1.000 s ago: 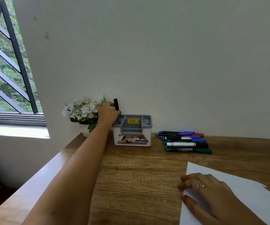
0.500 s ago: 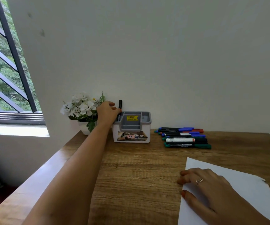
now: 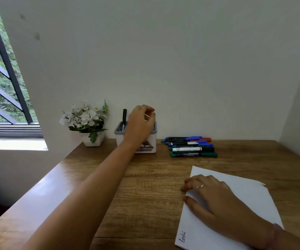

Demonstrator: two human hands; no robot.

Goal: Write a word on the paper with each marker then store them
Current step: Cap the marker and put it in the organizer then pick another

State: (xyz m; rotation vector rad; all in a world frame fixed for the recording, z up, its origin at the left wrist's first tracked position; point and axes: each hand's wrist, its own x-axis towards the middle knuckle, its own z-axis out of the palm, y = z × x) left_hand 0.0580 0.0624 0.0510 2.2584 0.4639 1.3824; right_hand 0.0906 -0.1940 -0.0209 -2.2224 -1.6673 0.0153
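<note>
A black marker (image 3: 124,119) stands upright in the left slot of the white and grey holder (image 3: 119,136) at the back of the wooden desk. My left hand (image 3: 140,124) hovers over the holder's right side, fingers loosely curled and holding nothing. Several markers (image 3: 190,146) in blue, red, green and black lie in a row right of the holder. My right hand (image 3: 209,193) rests flat on the white paper (image 3: 245,188), which bears one handwritten word (image 3: 183,237) near its lower left corner.
A small white pot of white flowers (image 3: 86,120) sits left of the holder against the wall. A barred window (image 3: 3,73) is at far left. The desk (image 3: 145,186) ends at a wall on the right and behind.
My left hand has let go of the black marker, now standing in the holder, and has moved right over the holder. My right hand stayed on the paper.
</note>
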